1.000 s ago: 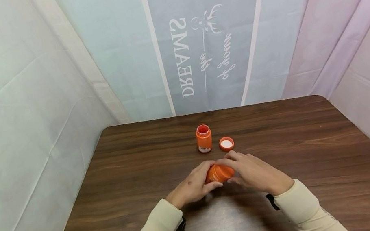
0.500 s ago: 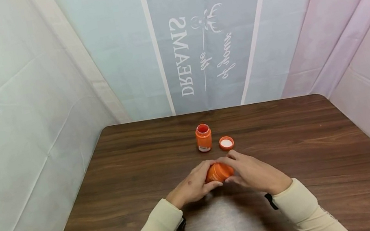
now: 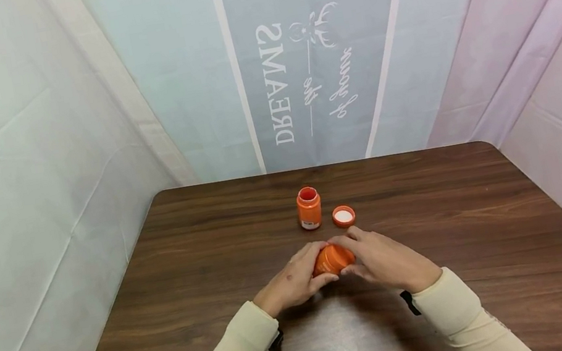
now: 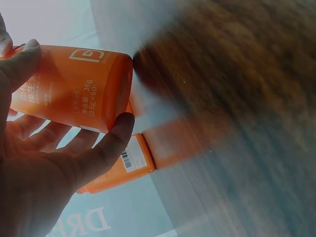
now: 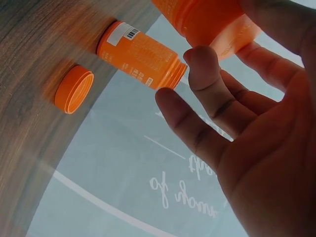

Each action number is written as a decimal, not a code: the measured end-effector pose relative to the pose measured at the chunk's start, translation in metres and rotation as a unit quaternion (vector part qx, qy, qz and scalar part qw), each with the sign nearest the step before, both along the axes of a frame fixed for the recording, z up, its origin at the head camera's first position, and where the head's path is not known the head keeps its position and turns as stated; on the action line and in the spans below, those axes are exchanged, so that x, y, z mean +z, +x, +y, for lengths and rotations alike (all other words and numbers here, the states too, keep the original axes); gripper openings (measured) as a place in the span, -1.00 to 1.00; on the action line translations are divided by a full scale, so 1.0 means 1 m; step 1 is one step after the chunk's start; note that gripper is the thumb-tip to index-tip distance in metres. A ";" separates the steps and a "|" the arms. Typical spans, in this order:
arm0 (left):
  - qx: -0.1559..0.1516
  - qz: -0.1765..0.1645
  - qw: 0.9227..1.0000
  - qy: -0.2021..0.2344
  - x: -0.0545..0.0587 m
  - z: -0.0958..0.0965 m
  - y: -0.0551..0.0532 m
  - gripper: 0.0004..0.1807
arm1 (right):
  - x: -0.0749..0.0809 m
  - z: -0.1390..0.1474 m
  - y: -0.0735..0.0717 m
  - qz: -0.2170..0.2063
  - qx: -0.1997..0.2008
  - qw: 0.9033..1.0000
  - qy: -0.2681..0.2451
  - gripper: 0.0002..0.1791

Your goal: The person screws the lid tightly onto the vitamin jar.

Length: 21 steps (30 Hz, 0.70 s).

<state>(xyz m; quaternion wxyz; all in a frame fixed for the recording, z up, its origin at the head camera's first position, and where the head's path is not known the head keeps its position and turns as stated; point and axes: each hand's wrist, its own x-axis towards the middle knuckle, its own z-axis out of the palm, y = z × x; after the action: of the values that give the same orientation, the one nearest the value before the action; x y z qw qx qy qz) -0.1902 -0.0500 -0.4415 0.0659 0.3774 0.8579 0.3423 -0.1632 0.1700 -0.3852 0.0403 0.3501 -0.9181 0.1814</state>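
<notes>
An orange bottle (image 3: 328,261) with pale printed lettering is held tilted between both hands, above the table. My left hand (image 3: 292,280) grips its body; in the left wrist view the thumb and fingers wrap around it, with a fingertip near the base. At the other end, my right hand (image 3: 386,260) pinches the orange cap (image 5: 224,29), which sits on the bottle. Just beyond the hands, a second orange bottle (image 3: 310,211) stands upright with its mouth uncovered. To its right an orange lid (image 3: 344,216) lies with its white inside facing up.
The dark wood-grain table (image 3: 202,239) has rounded far corners. A printed cloth backdrop (image 3: 196,77) rises at its far edge, and pale cloth walls (image 3: 23,183) flank the left and right sides.
The right thumb has shifted slightly on the cap. Both hands keep hold of the bottle in about the same place, and the standing bottle and loose lid have stayed put.
</notes>
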 end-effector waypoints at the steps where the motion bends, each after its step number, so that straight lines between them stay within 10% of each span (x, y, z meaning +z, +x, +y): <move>1: 0.001 0.002 1.000 0.000 0.000 0.000 0.000 -0.40 | 0.000 0.000 0.000 0.003 -0.001 1.000 0.003 -0.39; 21: 0.002 -0.036 0.999 -0.008 0.003 -0.002 -0.003 -0.40 | -0.002 0.004 -0.004 -0.040 -0.027 0.999 -0.011 -0.32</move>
<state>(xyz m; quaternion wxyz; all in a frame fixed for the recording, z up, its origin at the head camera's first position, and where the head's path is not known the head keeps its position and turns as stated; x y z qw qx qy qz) -0.1930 -0.0516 -0.4383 0.0990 0.3626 0.8586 0.3487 -0.1668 0.1742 -0.3869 0.0122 0.3169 -0.9262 0.2039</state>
